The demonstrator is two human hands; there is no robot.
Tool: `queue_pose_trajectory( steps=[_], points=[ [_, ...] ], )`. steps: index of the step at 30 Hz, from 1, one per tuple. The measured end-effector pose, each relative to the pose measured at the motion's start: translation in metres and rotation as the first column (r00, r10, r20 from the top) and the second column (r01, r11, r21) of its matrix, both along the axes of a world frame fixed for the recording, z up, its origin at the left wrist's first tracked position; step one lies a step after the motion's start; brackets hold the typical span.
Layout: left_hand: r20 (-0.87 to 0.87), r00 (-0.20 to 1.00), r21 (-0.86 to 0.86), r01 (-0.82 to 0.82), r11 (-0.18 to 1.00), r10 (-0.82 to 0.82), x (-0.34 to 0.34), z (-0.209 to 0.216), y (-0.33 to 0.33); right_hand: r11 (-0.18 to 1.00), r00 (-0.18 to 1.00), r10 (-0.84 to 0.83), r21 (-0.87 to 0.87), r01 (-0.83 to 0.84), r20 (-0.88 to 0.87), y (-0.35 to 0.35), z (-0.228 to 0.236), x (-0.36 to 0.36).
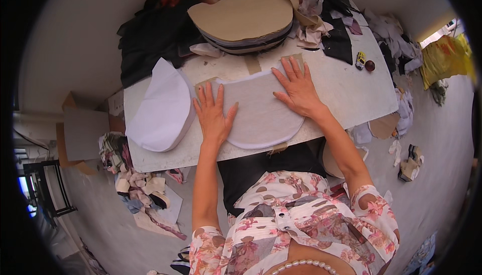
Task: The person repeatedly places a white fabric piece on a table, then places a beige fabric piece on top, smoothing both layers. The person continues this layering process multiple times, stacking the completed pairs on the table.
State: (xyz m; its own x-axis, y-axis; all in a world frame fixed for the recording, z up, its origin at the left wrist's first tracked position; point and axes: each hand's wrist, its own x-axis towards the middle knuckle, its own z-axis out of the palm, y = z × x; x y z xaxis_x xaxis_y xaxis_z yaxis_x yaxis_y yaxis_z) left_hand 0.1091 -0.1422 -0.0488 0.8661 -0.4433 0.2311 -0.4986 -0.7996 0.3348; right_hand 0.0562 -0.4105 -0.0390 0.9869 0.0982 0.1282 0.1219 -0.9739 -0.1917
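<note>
A rounded grey-beige fabric piece (256, 112) with a white edge lies flat on the white table (351, 87) in front of me. My left hand (212, 112) presses on its left side, fingers spread. On its upper right corner rests my right hand (298, 89), also flat with the fingers apart. Neither hand grips anything. Left of my left hand sits a stack of white curved fabric pieces (158, 109). Bits of brown tape or card show under the fabric piece at its edges.
Beyond the fabric, a thick stack of tan and dark curved pieces (246, 16) stands among black cloth (155, 39) and plastic. A small toy car (360, 60) and a dark red ball (370, 65) lie at the right. Scraps (145, 189) cover the floor at left.
</note>
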Motion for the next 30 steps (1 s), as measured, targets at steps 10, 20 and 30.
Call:
queue_pose_trajectory(
  steps=[10, 20, 30],
  points=[
    [-0.016, 1.0, -0.131, -0.01, 0.991, 0.008, -0.001, 0.007, 0.001, 0.918, 0.888, -0.079, 0.38, -0.112, 0.454, 0.014, 0.051, 0.042],
    [-0.254, 0.967, -0.832, -0.214, 0.512, -0.01, 0.02, 0.044, -0.024, 0.97, 0.961, -0.035, 0.242, -0.034, 0.274, 0.031, 0.068, 0.179],
    [-0.54, 0.668, -0.717, -0.684, -0.136, -0.512, 0.094, 0.039, -0.051, 0.884, 0.931, 0.358, 0.293, -0.363, 0.072, 0.042, 0.116, 0.086]
  ],
)
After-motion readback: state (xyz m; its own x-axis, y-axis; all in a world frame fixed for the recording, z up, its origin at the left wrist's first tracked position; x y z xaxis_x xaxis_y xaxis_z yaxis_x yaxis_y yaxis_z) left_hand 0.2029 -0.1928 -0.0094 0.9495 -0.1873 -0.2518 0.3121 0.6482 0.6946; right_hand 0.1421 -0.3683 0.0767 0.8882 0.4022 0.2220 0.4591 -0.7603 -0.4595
